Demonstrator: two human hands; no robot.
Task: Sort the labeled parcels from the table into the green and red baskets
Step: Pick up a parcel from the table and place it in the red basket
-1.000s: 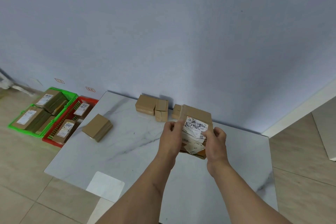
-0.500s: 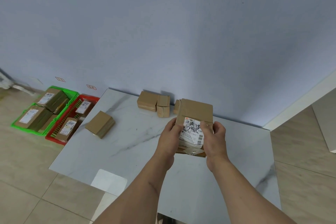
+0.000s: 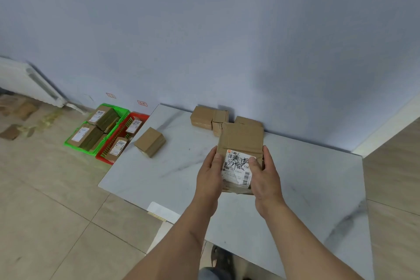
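- Far out to the left of the left hand, down on the tiled floor, sits the green basket (image 3: pixel 68 143) with two labeled cardboard parcels lying in it, white labels up.
- Right beside it, touching its side, the red basket (image 3: pixel 100 156), two more labeled parcels inside, tucked against the table's left edge.
- On the white marble table (image 3: pixel 318 188), a plain cardboard box (image 3: pixel 150 142) lies well to the left of the left hand, nearer the baskets than the hands.
- Beyond the hands, against the wall, a small row of brown boxes (image 3: pixel 208 118), label sides not visible.
- Left hand (image 3: pixel 209 179) grips the left edge of the labeled parcel (image 3: pixel 241 141), thumb laid over the front face beside the label.
- The parcel stands between both hands, held up above the tabletop, its white shipping label (image 3: pixel 237 166) facing the camera, black scribble across it, one lower corner peeling.
- Right hand (image 3: pixel 264 179) clamps the right edge, thumb pressing on the label, fingers wrapped behind.
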